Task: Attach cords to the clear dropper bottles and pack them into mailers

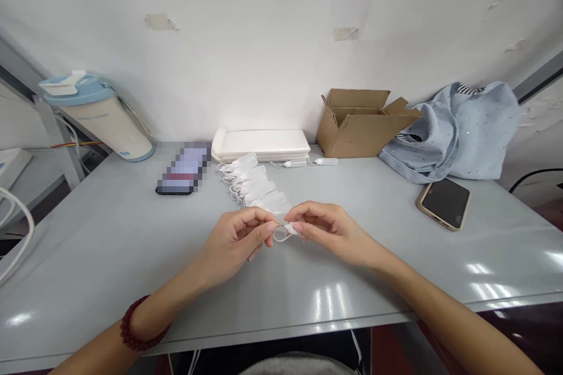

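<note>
Hands (244, 237) (332, 231) pinch a white corded piece (290, 229); tumbler (108, 132) lettering (93, 116) is blurred.

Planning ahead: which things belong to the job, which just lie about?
Job, seemingly: white corded plastic piece in the fingers; similar pieces beyond; perhaps flat white stack, brown cardboard box.

Lying about: blue-lidded cream tumbler; lit black phone; beige-cased black phone; blue fabric bag.

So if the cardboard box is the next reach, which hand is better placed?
Probably the right hand: it's nearer the cardboard box, which stands on that side. The left hand is farther off; both look busy at the small white piece.
</note>
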Demonstrator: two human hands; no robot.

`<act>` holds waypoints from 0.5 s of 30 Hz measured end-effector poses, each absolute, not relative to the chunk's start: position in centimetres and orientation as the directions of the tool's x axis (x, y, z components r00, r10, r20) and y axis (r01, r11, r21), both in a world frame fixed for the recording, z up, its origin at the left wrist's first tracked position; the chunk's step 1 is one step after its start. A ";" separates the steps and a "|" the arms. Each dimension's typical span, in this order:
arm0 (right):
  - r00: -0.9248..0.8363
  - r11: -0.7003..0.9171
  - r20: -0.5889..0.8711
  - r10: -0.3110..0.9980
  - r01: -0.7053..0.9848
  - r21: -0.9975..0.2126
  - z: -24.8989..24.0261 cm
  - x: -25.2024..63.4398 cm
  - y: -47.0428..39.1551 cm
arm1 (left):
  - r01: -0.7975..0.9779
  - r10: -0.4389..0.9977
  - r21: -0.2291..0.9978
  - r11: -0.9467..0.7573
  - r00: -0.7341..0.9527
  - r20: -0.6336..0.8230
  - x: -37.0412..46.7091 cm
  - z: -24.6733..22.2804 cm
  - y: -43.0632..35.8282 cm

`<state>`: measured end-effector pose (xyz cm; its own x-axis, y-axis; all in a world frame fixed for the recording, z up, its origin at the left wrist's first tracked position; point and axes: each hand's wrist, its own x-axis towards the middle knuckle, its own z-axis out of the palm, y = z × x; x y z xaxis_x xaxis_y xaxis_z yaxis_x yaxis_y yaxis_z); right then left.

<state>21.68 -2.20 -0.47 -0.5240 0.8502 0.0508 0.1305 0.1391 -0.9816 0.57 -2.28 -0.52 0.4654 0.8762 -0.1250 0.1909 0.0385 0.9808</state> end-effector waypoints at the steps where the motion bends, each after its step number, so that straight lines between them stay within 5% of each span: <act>1: -0.526 0.144 0.050 0.849 0.138 -0.980 -0.4 21.6 -2.2 | 0.216 0.881 0.976 0.019 0.458 -0.119 0.6 -0.5 -2.4; 15: -0.508 0.164 0.037 0.861 0.207 -0.964 -1.0 21.2 -2.3 | 0.414 0.905 0.896 -0.160 0.423 -0.034 1.3 -0.5 -2.8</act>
<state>21.19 -2.26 -1.02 -0.5077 0.8608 0.0369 0.2074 0.1637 -0.9645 1.29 -2.78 -0.51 0.4234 0.9053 -0.0338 0.4145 -0.1604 0.8958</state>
